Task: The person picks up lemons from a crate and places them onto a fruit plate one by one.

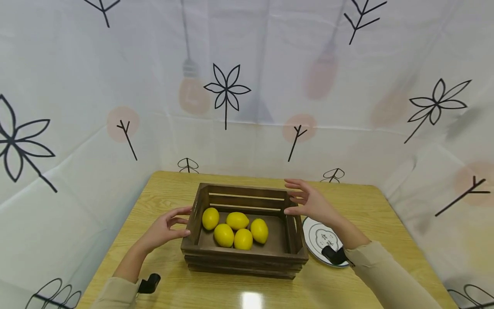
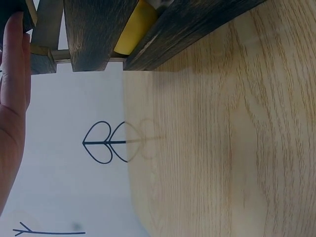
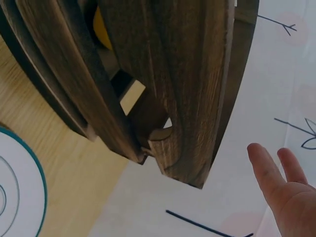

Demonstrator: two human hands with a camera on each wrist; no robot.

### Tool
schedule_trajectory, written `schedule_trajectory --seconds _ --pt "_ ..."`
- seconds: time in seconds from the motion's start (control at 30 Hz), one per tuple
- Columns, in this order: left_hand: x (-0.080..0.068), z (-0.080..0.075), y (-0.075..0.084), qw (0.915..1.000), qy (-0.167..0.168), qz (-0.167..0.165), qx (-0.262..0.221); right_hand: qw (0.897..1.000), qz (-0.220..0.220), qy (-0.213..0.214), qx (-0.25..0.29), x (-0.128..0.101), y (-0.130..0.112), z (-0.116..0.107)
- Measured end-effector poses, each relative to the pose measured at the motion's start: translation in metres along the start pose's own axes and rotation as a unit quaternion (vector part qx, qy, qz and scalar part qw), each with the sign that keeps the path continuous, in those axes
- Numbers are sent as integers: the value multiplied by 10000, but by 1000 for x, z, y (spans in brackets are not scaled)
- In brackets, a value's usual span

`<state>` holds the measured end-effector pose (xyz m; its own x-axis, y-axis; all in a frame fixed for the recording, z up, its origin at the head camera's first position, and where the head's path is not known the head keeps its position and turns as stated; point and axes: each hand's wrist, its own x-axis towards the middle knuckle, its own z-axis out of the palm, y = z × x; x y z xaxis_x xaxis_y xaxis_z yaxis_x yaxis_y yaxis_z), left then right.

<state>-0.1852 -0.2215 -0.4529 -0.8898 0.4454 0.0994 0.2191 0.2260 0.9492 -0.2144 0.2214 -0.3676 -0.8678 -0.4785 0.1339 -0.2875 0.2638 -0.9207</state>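
A dark wooden slatted crate (image 1: 247, 253) stands in the middle of the table and holds several yellow lemons (image 1: 237, 229). My left hand (image 1: 184, 221) is at the crate's left end, its fingers loosely spread beside the wood and holding nothing. My right hand (image 1: 291, 198) hovers at the crate's right end near the far corner, with straight fingers. In the left wrist view my left hand (image 2: 12, 98) lies flat beside the crate's slats (image 2: 94, 29), with a lemon (image 2: 136, 27) showing through them. In the right wrist view my right hand's fingers (image 3: 279, 182) stand apart from the crate (image 3: 173, 74).
A white plate (image 1: 322, 240) with a teal rim lies on the light wooden table (image 1: 347, 201) just right of the crate, under my right forearm. A white patterned cloth backdrop (image 1: 247, 107) closes in the table on the left, back and right.
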Motion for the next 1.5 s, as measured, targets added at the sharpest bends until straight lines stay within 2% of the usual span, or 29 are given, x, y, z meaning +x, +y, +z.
schedule_trajectory --seconds 0.33,0.67,0.87,1.13,1.5 --pt "-1 1 1 10000 13 29 -39 9998 -17 -99 185 8 -3 10" --pt "0 1 3 9999 -62 -3 -122 9996 -54 -263 13 13 -8 16" --pt "0 2 4 10000 -41 30 -81 9993 79 -353 117 19 -14 18" --pt "-1 1 6 10000 -23 86 -15 9984 -41 -547 154 29 -15 22" --pt "-1 0 6 10000 3 -76 -4 9962 -166 -844 167 44 -15 31"
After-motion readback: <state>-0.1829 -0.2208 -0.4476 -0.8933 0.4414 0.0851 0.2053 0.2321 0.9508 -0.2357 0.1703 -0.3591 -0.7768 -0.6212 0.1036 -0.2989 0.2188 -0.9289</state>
